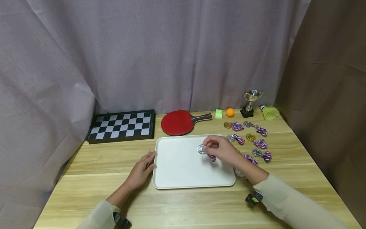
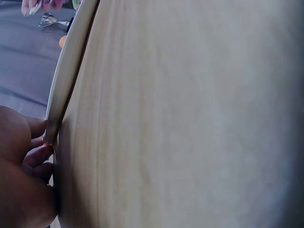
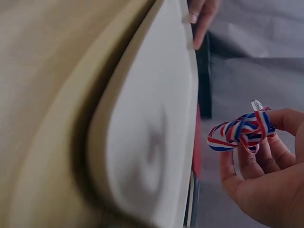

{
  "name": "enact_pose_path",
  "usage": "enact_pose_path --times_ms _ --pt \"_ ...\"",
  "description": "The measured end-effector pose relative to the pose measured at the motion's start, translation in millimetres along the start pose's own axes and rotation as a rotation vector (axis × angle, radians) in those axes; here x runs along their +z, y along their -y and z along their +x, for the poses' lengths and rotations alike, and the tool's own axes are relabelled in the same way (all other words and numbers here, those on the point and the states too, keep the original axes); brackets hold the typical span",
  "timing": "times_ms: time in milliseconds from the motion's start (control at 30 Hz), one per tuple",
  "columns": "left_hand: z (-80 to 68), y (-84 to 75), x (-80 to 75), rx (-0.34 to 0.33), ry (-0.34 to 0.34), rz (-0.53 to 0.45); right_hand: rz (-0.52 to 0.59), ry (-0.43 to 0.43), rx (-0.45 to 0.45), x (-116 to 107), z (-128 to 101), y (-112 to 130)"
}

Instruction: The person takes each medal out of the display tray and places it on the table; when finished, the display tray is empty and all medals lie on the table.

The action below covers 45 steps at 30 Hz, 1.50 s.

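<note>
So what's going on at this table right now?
A person sits at a wooden table. The right hand holds a silver medal with a striped ribbon above a white tray. The left hand rests against the tray's left edge. More medals lie right of the tray.
</note>
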<state>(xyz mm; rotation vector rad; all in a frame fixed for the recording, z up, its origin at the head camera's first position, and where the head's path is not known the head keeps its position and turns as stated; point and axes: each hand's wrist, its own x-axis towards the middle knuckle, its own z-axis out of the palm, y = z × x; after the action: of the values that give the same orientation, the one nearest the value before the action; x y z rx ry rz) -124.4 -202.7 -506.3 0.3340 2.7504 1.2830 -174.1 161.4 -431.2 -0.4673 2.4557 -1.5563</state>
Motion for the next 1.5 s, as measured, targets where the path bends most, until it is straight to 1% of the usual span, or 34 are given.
enact_pose_path --times_ms 167,300,367,500,633,733,867,1000,1200,1500 --pt "0.0 0.3 0.2 -0.004 0.004 0.000 0.070 -0.060 0.074 -32 -32 -11" --pt "0.2 -0.4 -0.1 -0.003 0.004 0.002 0.075 -0.132 0.138 -58 -61 -22" --pt "0.1 -0.9 -0.1 -0.002 0.003 0.002 0.043 -0.167 0.172 -70 -75 -30" --pt "-0.5 -1.2 0.1 -0.005 0.001 -0.006 -0.019 -0.222 0.201 -88 -101 -48" --pt "-0.9 -1.1 0.5 -0.009 0.001 -0.008 -0.114 -0.265 0.234 -98 -121 -63" --pt "-0.8 -1.0 0.6 -0.009 0.002 -0.008 -0.175 -0.267 0.276 -102 -132 -71" --pt "-1.0 -1.4 0.6 -0.011 0.007 -0.004 -0.253 -0.253 0.295 -103 -142 -80" --pt "-0.7 -1.7 -0.7 -0.012 0.006 -0.001 -0.327 -0.253 0.293 -102 -145 -87" --pt "0.5 -0.8 -1.8 0.005 -0.003 -0.005 -0.385 -0.244 0.288 -100 -145 -94" --pt "-1.2 -3.5 -1.9 0.010 0.002 -0.006 -0.484 -0.290 0.259 -98 -145 -98"
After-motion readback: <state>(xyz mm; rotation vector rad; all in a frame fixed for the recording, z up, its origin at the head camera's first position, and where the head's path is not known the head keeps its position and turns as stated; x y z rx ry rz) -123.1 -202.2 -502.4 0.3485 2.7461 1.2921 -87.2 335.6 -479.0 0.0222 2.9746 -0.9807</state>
